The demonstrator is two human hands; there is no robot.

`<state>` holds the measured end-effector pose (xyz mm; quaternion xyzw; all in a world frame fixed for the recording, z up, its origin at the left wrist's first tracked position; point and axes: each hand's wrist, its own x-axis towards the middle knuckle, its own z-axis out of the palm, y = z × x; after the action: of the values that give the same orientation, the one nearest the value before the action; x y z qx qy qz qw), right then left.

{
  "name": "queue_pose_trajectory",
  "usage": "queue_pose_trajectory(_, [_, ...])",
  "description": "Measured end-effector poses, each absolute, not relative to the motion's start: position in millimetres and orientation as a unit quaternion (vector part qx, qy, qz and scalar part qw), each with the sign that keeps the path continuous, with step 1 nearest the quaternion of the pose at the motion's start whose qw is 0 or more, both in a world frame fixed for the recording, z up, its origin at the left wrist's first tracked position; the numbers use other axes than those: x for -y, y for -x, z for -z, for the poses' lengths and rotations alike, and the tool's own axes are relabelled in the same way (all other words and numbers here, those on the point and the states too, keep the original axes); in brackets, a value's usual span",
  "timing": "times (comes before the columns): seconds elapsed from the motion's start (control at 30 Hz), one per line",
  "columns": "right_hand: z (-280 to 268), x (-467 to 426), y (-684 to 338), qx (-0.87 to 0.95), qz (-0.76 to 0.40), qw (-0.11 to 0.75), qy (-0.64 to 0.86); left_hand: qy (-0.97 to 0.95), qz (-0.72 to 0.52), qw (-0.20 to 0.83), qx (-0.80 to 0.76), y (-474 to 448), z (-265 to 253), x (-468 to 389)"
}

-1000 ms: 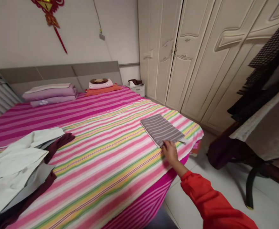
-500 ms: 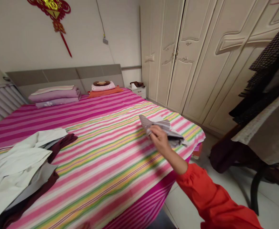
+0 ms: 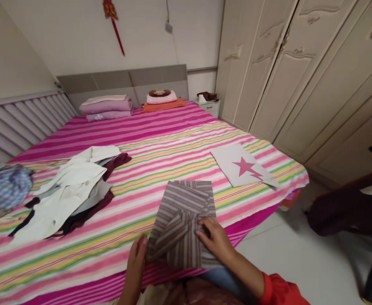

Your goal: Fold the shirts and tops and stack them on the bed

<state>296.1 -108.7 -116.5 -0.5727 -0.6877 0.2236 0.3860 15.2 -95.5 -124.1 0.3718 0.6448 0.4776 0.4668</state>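
Observation:
A folded grey-brown striped shirt (image 3: 186, 203) lies at the near edge of the bed, directly in front of me. My left hand (image 3: 137, 254) rests against its left edge, fingers fairly straight and not wrapped round the cloth. On the right side of the shirt, my right hand (image 3: 217, 239) has bent fingers and thumb pressed on a fold of the fabric. Beyond it, to the right, a folded pale grey garment (image 3: 226, 163) with a pink star print lies flat on the striped sheet (image 3: 160, 169).
White and dark clothes (image 3: 74, 186) lie heaped on the left of the bed, beside a blue checked garment (image 3: 8, 186). Folded quilts (image 3: 106, 106) and a pink pillow (image 3: 160, 98) sit by the headboard (image 3: 157, 78). Wardrobe doors (image 3: 268, 76) line the right.
The striped shirt has come from the bed's right side to the near edge, with my right hand. The star-print garment is now uncovered. My left hand has come into view.

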Motion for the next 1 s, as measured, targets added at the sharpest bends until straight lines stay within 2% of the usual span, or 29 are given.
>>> queue_pose_trajectory(0.1, [118, 108, -309, 0.709, -0.216, 0.349, 0.574, -0.547, -0.443, 0.354, -0.615, -29, 112, 93])
queue_pose_trajectory(0.17, [118, 111, -300, 0.738, -0.202, 0.309, 0.565, -0.652, -0.388, 0.317, -0.569, -51, 105, 89])
queue_pose_trajectory(0.3, [120, 117, -273, 0.737, -0.17, 0.265, 0.599, -0.642, -0.372, 0.371, -0.558, -83, 96, 72])
queue_pose_trajectory(0.4, [127, 117, -273, 0.702, -0.207, 0.334, 0.594, -0.587, -0.41, 0.39, -0.58, -64, 86, 50])
queue_pose_trajectory(0.53, [140, 115, -290, 0.632, -0.268, 0.458, 0.565, -0.42, -0.515, 0.312, -0.679, 4, 69, 18])
queue_pose_trajectory(0.63, [145, 112, -296, 0.595, -0.276, 0.485, 0.578, -0.226, -0.567, 0.242, -0.754, 48, 65, 18])
queue_pose_trajectory(0.73, [142, 104, -293, 0.576, -0.28, 0.47, 0.607, -0.22, -0.557, 0.202, -0.775, 58, 72, 43])
queue_pose_trajectory(0.87, [134, 91, -281, 0.586, -0.251, 0.405, 0.655, -0.373, -0.527, 0.241, -0.724, 25, 84, 78])
queue_pose_trajectory(1.0, [133, 87, -273, 0.624, -0.226, 0.361, 0.656, -0.515, -0.484, 0.306, -0.638, -24, 95, 74])
